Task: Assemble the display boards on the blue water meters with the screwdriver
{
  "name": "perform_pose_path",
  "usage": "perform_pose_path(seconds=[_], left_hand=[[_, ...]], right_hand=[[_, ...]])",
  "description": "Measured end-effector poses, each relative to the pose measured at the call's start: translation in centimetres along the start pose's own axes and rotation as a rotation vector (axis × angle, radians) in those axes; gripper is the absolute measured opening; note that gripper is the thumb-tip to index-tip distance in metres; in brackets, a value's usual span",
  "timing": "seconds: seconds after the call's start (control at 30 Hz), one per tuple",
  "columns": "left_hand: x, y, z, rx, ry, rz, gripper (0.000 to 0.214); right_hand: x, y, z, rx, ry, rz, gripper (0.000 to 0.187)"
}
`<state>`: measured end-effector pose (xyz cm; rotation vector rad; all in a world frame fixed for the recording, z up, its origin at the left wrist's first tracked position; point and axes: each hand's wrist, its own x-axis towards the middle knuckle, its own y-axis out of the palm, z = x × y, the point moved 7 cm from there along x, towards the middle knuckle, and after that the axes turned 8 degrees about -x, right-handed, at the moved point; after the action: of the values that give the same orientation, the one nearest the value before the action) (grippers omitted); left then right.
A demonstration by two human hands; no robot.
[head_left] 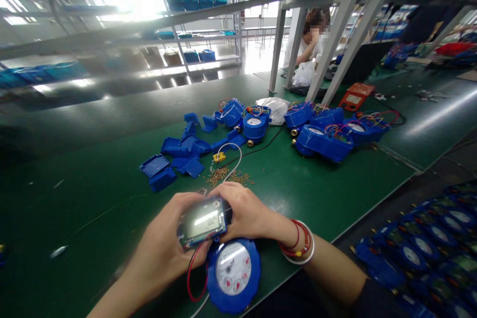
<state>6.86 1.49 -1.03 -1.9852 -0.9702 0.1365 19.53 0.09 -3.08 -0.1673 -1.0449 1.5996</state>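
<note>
Green matting is covering the long worktop [335, 194], which is running away under grey shelving frames. Close to the bottom edge, the left hand [164, 251] and the right hand [248, 213] are both gripping a small display module [203, 221]. Their fingers [231, 198] are curling shut round its two ends, and its screen is facing up. The module is hanging tilted at 11 o'clock of a blue water meter [233, 273], which is lying dial-up on the worktop. A red wire [191, 278] is looping from the module past the meter's 9 o'clock side. Beaded bracelets [300, 246] are circling the right wrist. At 12 o'clock from the hands small brass screws [227, 176] are lying scattered, with a yellow connector [219, 157] just beyond. Loose blue covers [175, 156] are lying at 11 o'clock, and more wired meters [320, 139] at 1 o'clock. Far off at 1 o'clock, a co-worker [311, 42] is bending over another bench.
</note>
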Motion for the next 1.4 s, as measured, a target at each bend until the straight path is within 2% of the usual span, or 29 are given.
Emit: perform_pose_path(seconds=[0.2,0.33,0.47,0.57,0.7,0.83,0.9,0.93,1.0,1.07,1.1,1.17,1.27,1.4], left_hand=[[-0.2,0.3,-0.1,-0.081,-0.058,0.074,0.053],[-0.3,0.3,-0.2,-0.147,-0.098,-0.008,0.049],[-0.5,0.4,-0.3,-0.076,-0.026,-0.089,0.049],[-0.8,0.6,-0.4,0.0,0.068,-0.086,0.05],[-1.2,0.6,-0.4,0.039,0.141,-0.132,0.052],[-1.6,0.0,-0.7,0.095,0.198,-0.216,0.054],[-1.7,-0.3,-1.2,0.15,0.26,-0.235,0.058],[-1.7,-0.4,-1.3,0.174,0.281,-0.244,0.059],[-1.7,-0.7,-1.6,0.208,0.307,-0.268,0.06],[-1.6,-1.0,-1.9,0.224,0.34,-0.29,0.061],[-1.5,-1.0,-2.2,0.234,0.368,-0.292,0.062],[-1.5,-0.8,-2.8,0.261,0.427,-0.285,0.065],[-1.4,-0.4,-3.6,0.299,0.486,-0.27,0.067],[-1.4,-0.3,-4.5,0.305,0.54,-0.291,0.066]], right_hand=[[-0.2,-0.1,-0.3,0.028,0.028,-0.015,0.059],[-0.2,0.0,-0.3,0.021,0.032,-0.011,0.055],[-0.3,0.0,-0.3,0.015,0.023,-0.045,0.05],[-0.5,0.1,-0.3,0.04,0.024,-0.07,0.045],[-1.1,-0.2,-0.3,0.082,0.036,-0.158,0.063],[-1.7,-0.4,-0.3,0.087,0.076,-0.149,0.092],[-2.5,-0.9,-0.3,0.077,0.125,-0.147,0.098],[-3.1,-1.3,-0.2,0.075,0.158,-0.157,0.095],[-4.5,-2.1,0.0,0.094,0.274,-0.199,0.07],[-6.2,-2.4,-0.1,0.206,0.459,-0.201,0.029],[-6.9,-2.1,0.0,0.321,0.552,-0.162,0.019],[-7.8,-0.5,0.9,0.638,0.677,-0.017,0.032],[-7.5,1.3,3.2,1.079,0.741,0.163,0.044],[-6.9,1.9,4.2,1.296,0.879,0.155,0.044]])
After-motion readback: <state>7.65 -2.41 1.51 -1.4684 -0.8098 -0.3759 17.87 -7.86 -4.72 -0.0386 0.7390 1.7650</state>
